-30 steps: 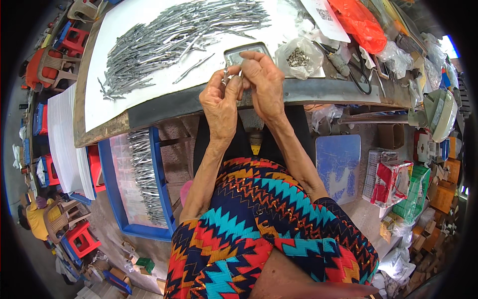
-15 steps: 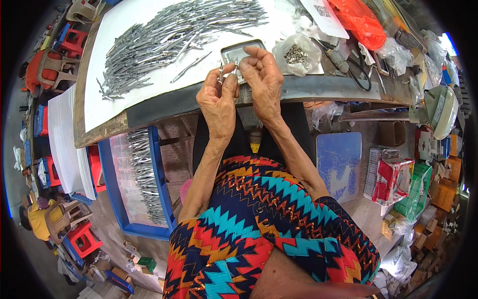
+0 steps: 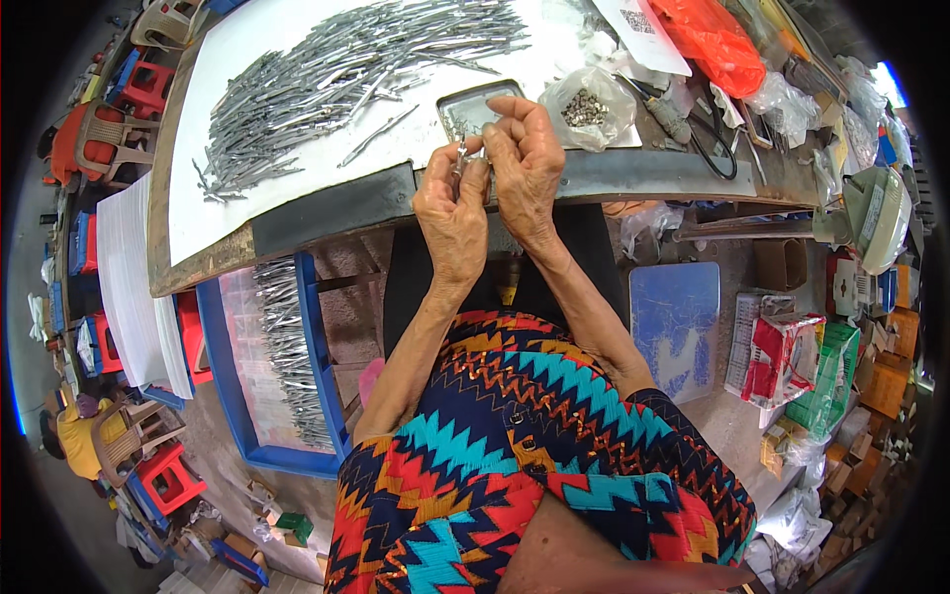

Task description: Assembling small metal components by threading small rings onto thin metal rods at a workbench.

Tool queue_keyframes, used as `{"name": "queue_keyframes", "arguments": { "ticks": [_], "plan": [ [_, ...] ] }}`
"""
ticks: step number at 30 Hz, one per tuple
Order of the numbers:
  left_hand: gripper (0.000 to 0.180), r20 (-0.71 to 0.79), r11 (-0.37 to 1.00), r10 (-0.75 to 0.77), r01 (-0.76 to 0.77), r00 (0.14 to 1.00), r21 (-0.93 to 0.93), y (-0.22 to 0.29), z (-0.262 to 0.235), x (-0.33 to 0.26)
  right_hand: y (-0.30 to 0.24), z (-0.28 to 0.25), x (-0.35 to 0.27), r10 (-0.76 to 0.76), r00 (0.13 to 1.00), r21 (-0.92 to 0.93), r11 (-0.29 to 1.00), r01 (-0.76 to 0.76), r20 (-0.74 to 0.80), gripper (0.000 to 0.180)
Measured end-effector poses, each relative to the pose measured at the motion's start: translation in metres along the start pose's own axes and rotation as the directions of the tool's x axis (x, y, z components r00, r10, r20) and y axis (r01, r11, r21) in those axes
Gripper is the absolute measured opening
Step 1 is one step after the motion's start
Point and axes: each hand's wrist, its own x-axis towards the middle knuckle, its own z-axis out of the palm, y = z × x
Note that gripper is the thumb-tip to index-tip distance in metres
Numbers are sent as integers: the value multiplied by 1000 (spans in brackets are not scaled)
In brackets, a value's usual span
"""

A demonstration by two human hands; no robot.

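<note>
Your top [image 3: 534,436] is dark navy, crossed by zigzags in turquoise, red and orange; your trousers [image 3: 592,259] are plain black. Your heaped metal pieces [image 3: 336,94] are silver-grey, the large sheet [image 3: 193,223] white. Around you are a vivid orange-red plastic bag [image 3: 708,45], a blue-rimmed tray [image 3: 297,461], a blue board [image 3: 675,309] marked with paler patches and a bright red stool [image 3: 166,479].

Left: open paper [image 3: 297,196] (one loose strip [image 3: 379,136]) | ahead: tray [image 3: 459,107] | right: bag [image 3: 621,111]
</note>
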Motion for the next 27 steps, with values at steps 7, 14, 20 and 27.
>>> {"name": "queue_keyframes", "arguments": {
  "ticks": [7, 14, 20, 27],
  "plan": [
    [15, -19, 1000, 11, -11, 1000, 0, -3, 1, -1, 10, 3, 2, -31, 999, -137, 990, 26, -36, 14],
    [15, 16, 998, -59, 59, 998, -22, -1, -4, 3, 7, -5, -5, -70, 991, -239, 966, 95, 112, 17],
    [16, 33, 993, -81, 84, 996, -79, -1, 0, -3, 6, -6, -7, 45, 997, -33, 999, -43, 56, 15],
    [16, -8, 997, -25, 24, 1000, -78, 2, 6, -8, 7, 1, -8, -68, 997, -33, 997, 67, -32, 15]
  ]
}}
